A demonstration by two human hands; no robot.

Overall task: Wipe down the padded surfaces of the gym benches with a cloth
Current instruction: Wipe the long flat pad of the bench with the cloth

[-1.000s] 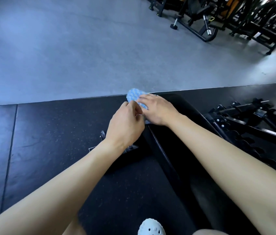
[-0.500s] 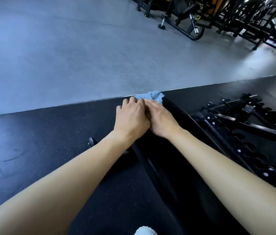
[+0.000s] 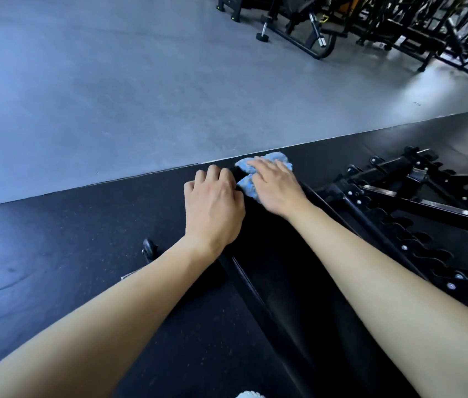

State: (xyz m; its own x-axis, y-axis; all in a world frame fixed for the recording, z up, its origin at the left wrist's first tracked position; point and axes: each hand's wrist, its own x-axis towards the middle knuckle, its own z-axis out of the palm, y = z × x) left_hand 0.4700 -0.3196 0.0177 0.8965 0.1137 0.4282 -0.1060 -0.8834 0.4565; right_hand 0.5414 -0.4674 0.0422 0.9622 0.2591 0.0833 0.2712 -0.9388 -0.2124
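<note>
The right hand (image 3: 277,189) presses the blue cloth (image 3: 274,160) flat under straight fingers, at the far end of the black bench pad (image 3: 278,271). Just to its left, the left hand (image 3: 214,205) curls its fingers over the pad's left edge. Gym machines (image 3: 399,27) stand far right.
</note>
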